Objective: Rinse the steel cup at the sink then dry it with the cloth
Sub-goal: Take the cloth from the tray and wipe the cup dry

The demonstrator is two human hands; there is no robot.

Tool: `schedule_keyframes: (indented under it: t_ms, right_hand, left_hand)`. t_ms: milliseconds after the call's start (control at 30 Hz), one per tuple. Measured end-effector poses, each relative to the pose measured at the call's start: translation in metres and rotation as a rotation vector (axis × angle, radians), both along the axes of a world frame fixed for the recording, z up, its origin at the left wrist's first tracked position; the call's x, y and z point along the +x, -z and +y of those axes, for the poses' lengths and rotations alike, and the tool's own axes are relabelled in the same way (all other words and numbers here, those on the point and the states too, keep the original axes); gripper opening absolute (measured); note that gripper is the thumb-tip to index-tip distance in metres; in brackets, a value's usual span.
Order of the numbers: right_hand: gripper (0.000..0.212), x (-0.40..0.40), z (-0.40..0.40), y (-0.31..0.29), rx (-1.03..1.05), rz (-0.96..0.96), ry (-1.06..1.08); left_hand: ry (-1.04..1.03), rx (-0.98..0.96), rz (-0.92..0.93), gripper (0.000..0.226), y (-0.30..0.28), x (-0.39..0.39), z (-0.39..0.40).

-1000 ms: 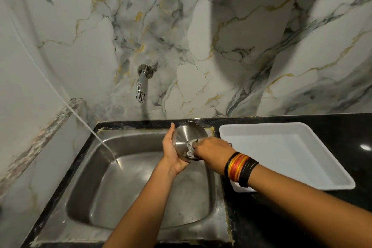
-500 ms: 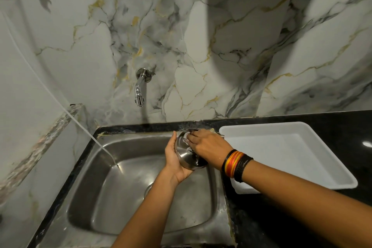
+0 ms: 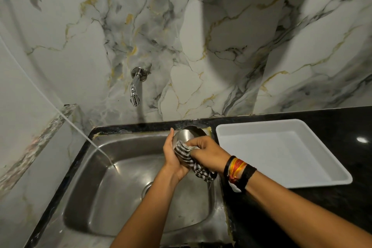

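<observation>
Head view: cup wiped over the sink

Left hand [image 3: 172, 159] cradles the steel cup [image 3: 186, 136] above the sink [image 3: 112, 193], its grip wrapped around the cup's side. Right hand [image 3: 207, 152], grip closed on the checked cloth [image 3: 191, 162], presses it against the cup.

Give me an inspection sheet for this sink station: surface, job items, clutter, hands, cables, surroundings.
Surface: black stone counter around a steel sink; basin looks wet, no standing water seen.
Job's things: steel cup held over the sink's back right corner; checked cloth pressed against it, tail hanging below.
Clutter: white tray on the counter right of the sink, nothing in it.
Hands: left hand cradles the cup; right hand grips the cloth, thread bands on the wrist.
Cables: thin white line slants from the left wall into the basin.
Surroundings: marble-look tiled wall; wall tap, no flow visible.
</observation>
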State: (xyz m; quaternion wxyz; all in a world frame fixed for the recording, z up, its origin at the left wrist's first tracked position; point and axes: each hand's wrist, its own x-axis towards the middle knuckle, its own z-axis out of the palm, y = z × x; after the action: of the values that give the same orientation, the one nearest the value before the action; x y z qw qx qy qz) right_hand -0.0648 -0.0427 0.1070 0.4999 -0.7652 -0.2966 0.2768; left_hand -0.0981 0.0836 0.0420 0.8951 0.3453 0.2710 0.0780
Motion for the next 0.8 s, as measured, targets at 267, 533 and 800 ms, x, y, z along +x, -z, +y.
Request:
schedule_keyframes:
  t_ms: [267, 533, 800]
  right_hand:
    - [0.034, 0.03, -0.026, -0.016, 0.025, -0.3, 0.16]
    - [0.055, -0.002, -0.033, 0.019, -0.025, -0.522, 0.112]
    - [0.084, -0.021, -0.012, 0.026, 0.076, -0.065, 0.26]
  left_hand:
    - [-0.015, -0.144, 0.061, 0.092, -0.008, -0.016, 0.005]
    - [-0.152, -0.264, 0.052, 0.087, -0.01, -0.009, 0.001]
    - [-0.42, -0.283, 0.032, 0.07, -0.017, 0.005, -0.018]
